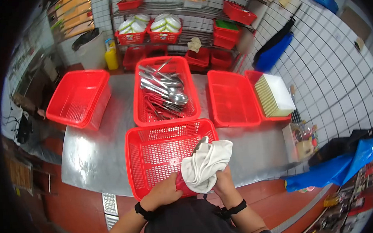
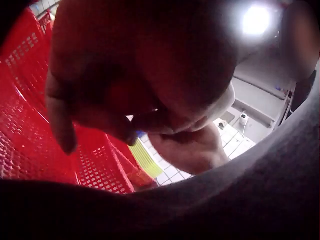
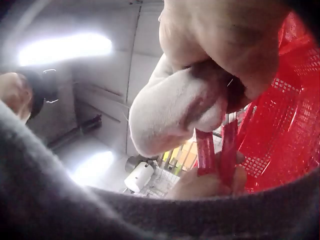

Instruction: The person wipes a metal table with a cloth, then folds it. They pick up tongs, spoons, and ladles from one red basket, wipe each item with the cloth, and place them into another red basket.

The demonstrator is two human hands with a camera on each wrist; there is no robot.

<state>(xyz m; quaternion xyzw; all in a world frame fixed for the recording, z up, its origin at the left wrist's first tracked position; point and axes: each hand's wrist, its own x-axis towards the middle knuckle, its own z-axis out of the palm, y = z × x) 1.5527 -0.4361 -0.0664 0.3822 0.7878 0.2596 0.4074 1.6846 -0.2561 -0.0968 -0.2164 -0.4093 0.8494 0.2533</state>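
Head view: the left hand (image 1: 163,194) grips the red handle end of a utensil (image 1: 202,142) at the front edge of the near basket (image 1: 170,125). The right hand (image 1: 224,182) clutches a white cloth (image 1: 205,162) bunched round its shaft, and the metal tip pokes out above. The wiping looks barely begun: the near basket shows bare mesh, while the far basket (image 1: 163,60) is heaped with steel cutlery (image 1: 164,90). Both baskets stand on a brushed-steel table (image 1: 91,151).

Left wrist view: the left hand (image 2: 150,75) has its fingers curled over the basket's (image 2: 30,140) plastic lattice, and the grip is lost in shadow.

Right wrist view: the right hand (image 3: 225,45) pinches the soft, rounded wad of cloth (image 3: 170,110). Two flat, glossy red handles (image 3: 215,152) emerge beneath it.
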